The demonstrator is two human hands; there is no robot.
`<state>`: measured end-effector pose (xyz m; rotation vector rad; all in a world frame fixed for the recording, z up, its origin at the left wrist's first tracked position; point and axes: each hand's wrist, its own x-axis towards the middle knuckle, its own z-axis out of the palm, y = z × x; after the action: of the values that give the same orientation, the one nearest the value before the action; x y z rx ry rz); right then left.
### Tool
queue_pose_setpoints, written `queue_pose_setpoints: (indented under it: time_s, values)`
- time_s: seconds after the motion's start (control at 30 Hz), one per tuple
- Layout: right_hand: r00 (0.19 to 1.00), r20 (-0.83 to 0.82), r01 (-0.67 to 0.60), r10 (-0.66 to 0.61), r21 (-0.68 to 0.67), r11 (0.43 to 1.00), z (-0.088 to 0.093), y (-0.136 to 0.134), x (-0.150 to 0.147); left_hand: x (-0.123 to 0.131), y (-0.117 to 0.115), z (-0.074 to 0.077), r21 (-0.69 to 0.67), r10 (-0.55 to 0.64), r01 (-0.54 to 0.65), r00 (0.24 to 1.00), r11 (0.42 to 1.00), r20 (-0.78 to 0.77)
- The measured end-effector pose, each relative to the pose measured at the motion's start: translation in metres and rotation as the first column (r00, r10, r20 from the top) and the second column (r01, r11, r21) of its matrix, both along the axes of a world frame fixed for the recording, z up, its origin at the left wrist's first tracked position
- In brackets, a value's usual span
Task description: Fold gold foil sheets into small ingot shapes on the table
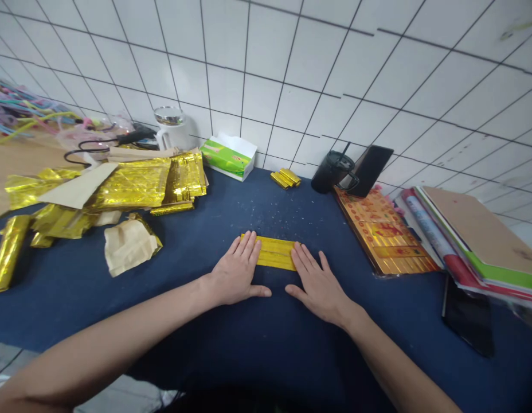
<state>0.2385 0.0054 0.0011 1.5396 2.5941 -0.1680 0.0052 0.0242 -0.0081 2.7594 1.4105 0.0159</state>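
Note:
A folded strip of gold foil paper (275,253) lies flat on the dark blue table cloth (197,321) in front of me. My left hand (237,271) lies flat with fingers stretched out, its fingertips resting on the strip's left end. My right hand (316,281) is flat and open too, its fingertips pressing the strip's right end. Neither hand grips anything.
A heap of gold foil sheets (137,183) and crumpled paper (128,244) sits at the left. Small folded gold pieces (285,178), a green tissue box (228,156), a white mug (171,127) and a black cup (332,171) stand by the tiled wall. Printed gold sheets (384,235), stacked books (472,241) and a phone (468,315) lie at the right.

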Motion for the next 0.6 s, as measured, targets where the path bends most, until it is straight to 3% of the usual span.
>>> queue_pose_setpoints:
  time_s: [0.1,0.2,0.27,0.33,0.4,0.47,0.6]
  values:
    - [0.992,0.063,0.107,-0.106,0.003,0.994,0.008,-0.002,0.016,0.001,0.001,0.001,-0.015,0.002,-0.002,1.0,1.0,-0.001]
    - [0.973,0.053,0.22,-0.223,0.065,0.973,0.026,-0.003,0.009,0.001,0.001,0.0,-0.017,0.007,-0.007,1.0,1.0,0.005]
    - [0.987,-0.013,0.159,-0.159,0.084,0.984,0.038,-0.003,-0.016,0.001,0.001,-0.002,-0.007,0.004,-0.004,1.0,1.0,0.003]
    - [0.996,-0.093,0.012,-0.007,0.045,0.999,0.043,0.0,-0.049,0.0,0.0,-0.004,0.011,-0.004,0.004,1.0,1.0,-0.015]
    - [0.979,-0.173,-0.102,0.103,0.015,0.995,0.04,0.006,-0.078,0.0,-0.001,-0.006,0.034,-0.02,0.021,0.999,0.999,-0.029]
    - [0.972,-0.21,-0.111,0.108,-0.001,0.994,0.029,0.014,-0.092,0.0,0.0,-0.006,0.039,-0.029,0.03,0.999,0.999,-0.024]
    - [0.984,-0.171,-0.063,0.053,-0.051,0.997,0.005,0.021,-0.074,-0.001,0.0,-0.005,0.029,-0.016,0.015,0.999,0.999,0.035]
